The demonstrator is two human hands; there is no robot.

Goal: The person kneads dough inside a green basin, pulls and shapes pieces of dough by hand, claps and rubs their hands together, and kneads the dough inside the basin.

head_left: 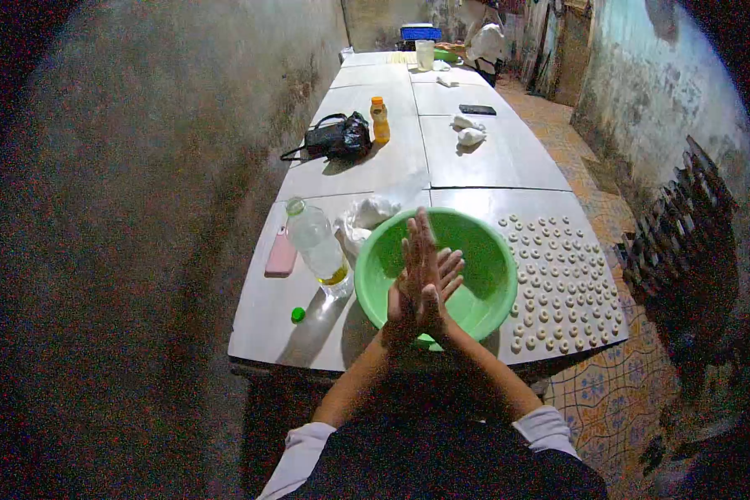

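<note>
Above a green plastic basin (367, 283), my left hand (402, 302) and my right hand (428, 279) are pressed palm to palm with their fingers stretched out. Some whitish powder or residue shows on the fingers. Whether anything lies between the palms is hidden. Inside the basin the visible walls and floor look bare. To its right, many small pale rings, apparently dough (556, 293), lie in rows on the table. Left of the basin stands an uncapped clear bottle (312, 242), with its green cap (298, 315) on the tabletop.
A pink phone (281, 252) and a white plastic bag (367, 218) lie near the bottle. Farther along the white table (383, 175) are a black bag (335, 137), an orange bottle (380, 123), white bundles (470, 133) and a dark phone (477, 109). Another person (485, 42) is at the far end.
</note>
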